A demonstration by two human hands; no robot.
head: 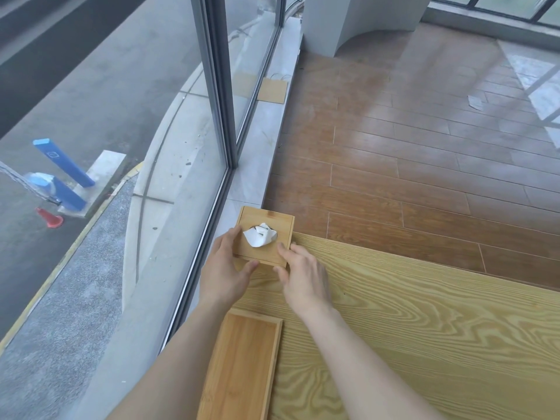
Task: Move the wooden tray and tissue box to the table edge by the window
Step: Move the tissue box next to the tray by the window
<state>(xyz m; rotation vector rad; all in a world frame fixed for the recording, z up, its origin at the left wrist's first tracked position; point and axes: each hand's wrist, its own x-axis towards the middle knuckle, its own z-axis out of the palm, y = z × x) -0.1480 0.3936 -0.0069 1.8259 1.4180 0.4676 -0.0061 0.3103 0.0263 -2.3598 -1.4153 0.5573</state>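
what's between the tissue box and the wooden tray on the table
In the head view, the left hand and bare table lie between the tissue box and the wooden tray.

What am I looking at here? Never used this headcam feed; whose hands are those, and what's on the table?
There is one picture, from a wide-angle camera worn on a person's head, looking forward and down. No machine is present, only bare hands. The left hand and right hand grip opposite sides of a wooden tissue box, with a white tissue poking out, at the far corner of the wood-grain table beside the window. An empty wooden tray lies nearer the camera along the same window-side edge.
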